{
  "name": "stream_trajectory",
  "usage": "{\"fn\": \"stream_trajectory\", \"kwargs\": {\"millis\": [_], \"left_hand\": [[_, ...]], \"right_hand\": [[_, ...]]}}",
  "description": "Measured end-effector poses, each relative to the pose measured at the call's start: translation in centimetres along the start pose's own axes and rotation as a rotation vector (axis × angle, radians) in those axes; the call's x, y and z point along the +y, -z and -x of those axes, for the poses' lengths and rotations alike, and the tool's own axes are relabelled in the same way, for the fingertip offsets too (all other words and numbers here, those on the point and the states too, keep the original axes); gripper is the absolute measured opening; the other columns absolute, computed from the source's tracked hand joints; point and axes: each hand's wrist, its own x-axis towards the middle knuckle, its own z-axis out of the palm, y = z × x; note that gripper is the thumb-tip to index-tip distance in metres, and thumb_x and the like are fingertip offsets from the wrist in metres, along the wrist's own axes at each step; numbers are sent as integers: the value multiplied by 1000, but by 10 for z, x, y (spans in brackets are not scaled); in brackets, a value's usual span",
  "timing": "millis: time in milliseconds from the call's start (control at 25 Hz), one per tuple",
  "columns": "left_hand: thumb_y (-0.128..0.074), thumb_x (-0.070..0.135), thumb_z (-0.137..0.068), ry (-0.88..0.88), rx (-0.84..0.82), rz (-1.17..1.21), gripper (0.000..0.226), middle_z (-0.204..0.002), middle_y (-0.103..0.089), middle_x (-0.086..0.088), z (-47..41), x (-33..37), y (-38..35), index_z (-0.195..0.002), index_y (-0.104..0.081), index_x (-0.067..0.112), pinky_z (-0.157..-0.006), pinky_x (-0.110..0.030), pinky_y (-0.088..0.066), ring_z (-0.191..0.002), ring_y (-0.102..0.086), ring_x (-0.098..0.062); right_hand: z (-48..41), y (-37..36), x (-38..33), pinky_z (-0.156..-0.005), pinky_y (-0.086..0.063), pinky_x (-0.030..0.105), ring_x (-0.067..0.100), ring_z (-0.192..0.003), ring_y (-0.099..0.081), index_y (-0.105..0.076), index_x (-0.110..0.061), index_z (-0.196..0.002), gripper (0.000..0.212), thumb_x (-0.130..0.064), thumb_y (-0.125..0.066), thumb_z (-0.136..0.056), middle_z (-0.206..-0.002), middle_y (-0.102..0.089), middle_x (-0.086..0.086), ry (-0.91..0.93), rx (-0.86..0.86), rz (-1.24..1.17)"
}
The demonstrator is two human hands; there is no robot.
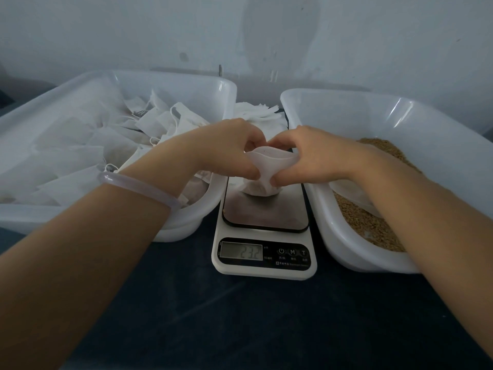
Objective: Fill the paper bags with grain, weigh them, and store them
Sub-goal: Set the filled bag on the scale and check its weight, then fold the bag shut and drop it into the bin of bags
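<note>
A small white paper bag [262,180] stands on the steel plate of a white kitchen scale [264,217], its bottom bulging and its mouth held wide. My left hand [226,148] pinches the bag's left rim and my right hand [312,153] pinches the right rim, thumbs toward me. The scale's display [241,251] reads about 232. Brown grain [373,222] lies in the white tub [346,108] on the right, partly hidden by my right forearm.
A large white tub [186,78] on the left holds several filled white bags [80,145]. A pile of flat bags [256,110] lies behind the scale. A pale scoop [354,193] rests in the grain. The dark tabletop [213,316] spreads in front.
</note>
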Motion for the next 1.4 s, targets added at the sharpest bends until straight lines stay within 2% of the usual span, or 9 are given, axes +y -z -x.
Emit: {"fn": "stream_trajectory", "kwargs": {"millis": [280,360,520,760,840,920,1000,1160,1400], "left_hand": [[-70,20,-70,-10,-21,9,30,-96,-68,-4,1,2,1,-100,-67,17,-86,-45,-50,-92,-63,-21],[-71,27,-68,-8,-35,14,22,-86,-67,-4,2,3,2,-89,-67,19,-76,-41,-51,-84,-62,-22],[-78,38,-66,67,16,-19,26,-57,-51,10,1,8,1,-65,-56,24,-51,-23,-34,-56,-48,-9],[-64,30,-77,284,849,162,21,-64,-57,-6,-1,-15,28,-71,-57,11,-56,-31,-35,-74,-58,-32],[-63,25,-80,417,939,200,18,-64,-55,-6,2,-29,35,-72,-56,10,-52,-34,-39,-72,-58,-32],[-63,12,-80,548,764,218,10,-77,-60,-12,4,-46,36,-86,-59,5,-58,-32,-49,-78,-63,-32],[-66,4,-77,651,450,345,34,-94,-62,-19,10,-56,36,-109,-57,-1,-78,-43,-56,-86,-66,-36],[-76,13,-71,776,-87,246,42,-108,-59,-15,24,-55,37,-106,-52,9,-92,-48,-50,-100,-59,-36],[-73,19,-72,815,-30,-39,41,-104,-63,-16,23,-60,33,-106,-57,4,-88,-41,-51,-98,-62,-35]], "right_hand": [[0,0,0,-64,-41,23,-4,-80,-55,-61,-33,-109,46,-36,-75,-65,-95,-59,-18,10,-24,7],[1,-1,-1,-56,-37,24,0,-64,-53,-62,-29,-81,16,-33,-74,-71,-74,-59,-13,33,10,55],[3,0,0,-49,-32,17,1,-51,-47,-64,-20,-65,17,-25,-68,-80,-57,-56,-5,108,231,-8],[3,1,0,-87,-40,16,2,-97,-54,-62,-31,-97,14,-30,-68,-84,-96,-59,-21,151,651,-265],[3,1,3,-91,-42,24,6,-101,-54,-62,-30,-99,15,-28,-67,-85,-100,-59,-18,121,648,-263],[3,0,6,-90,-43,24,4,-99,-55,-63,-28,-99,15,-27,-67,-85,-97,-60,-19,99,623,-262],[3,1,7,-87,-42,21,3,-96,-55,-65,-26,-99,14,-26,-67,-85,-93,-60,-21,95,629,-260],[2,0,10,-82,-41,16,0,-92,-55,-64,-28,-96,11,-24,-66,-85,-89,-60,-23,92,646,-273],[2,-2,12,-75,-42,12,-6,-88,-55,-64,-30,-92,10,-24,-67,-85,-85,-62,-23,91,647,-271]]}}
